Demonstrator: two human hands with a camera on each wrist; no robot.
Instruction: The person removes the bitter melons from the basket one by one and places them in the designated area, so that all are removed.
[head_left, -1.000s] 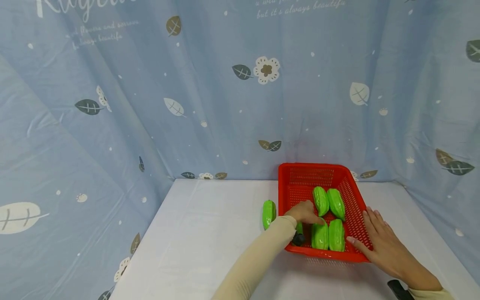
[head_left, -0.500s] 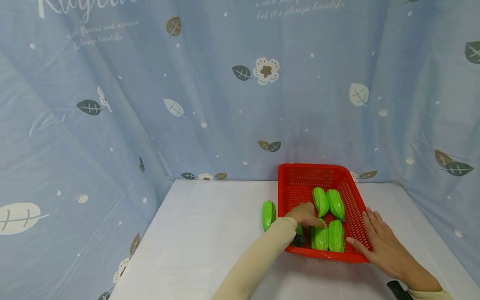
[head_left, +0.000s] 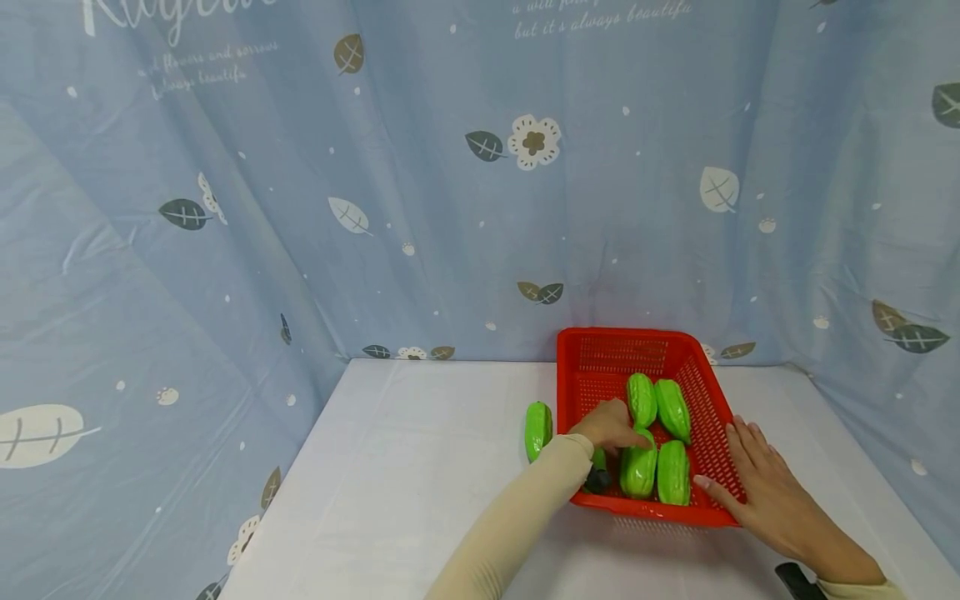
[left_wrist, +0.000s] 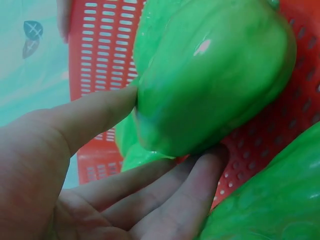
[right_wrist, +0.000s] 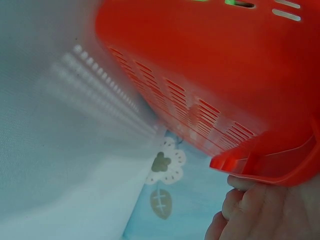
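In the head view my left hand (head_left: pixel 611 425) reaches into a red perforated basket (head_left: pixel 630 332). Its thumb and fingers pinch one end of a glossy green ridged gourd (head_left: pixel 638 471), seen large in the left wrist view as the gripped gourd (left_wrist: pixel 220 75). Close around it in the basket are another front gourd (head_left: pixel 673 473) and two farther back, a left one (head_left: pixel 642 400) and a right one (head_left: pixel 672 410). My right hand (head_left: pixel 776 492) rests on the basket's right rim with fingers extended; the right wrist view shows its fingers at the red rim (right_wrist: pixel 295 175).
One more green gourd (head_left: pixel 537 429) lies on the white table (head_left: pixel 420 467), just left of the basket. Under my left wrist, a partly hidden green gourd (head_left: pixel 598 457) shows beside a black wrist device (head_left: pixel 597 481). A blue patterned curtain (head_left: pixel 450 208) hangs behind the table.
The gourd in my left hand has shifted slightly back and left and tilted, leaving a small gap from the gourd on its right. My right hand has stayed on the rim.
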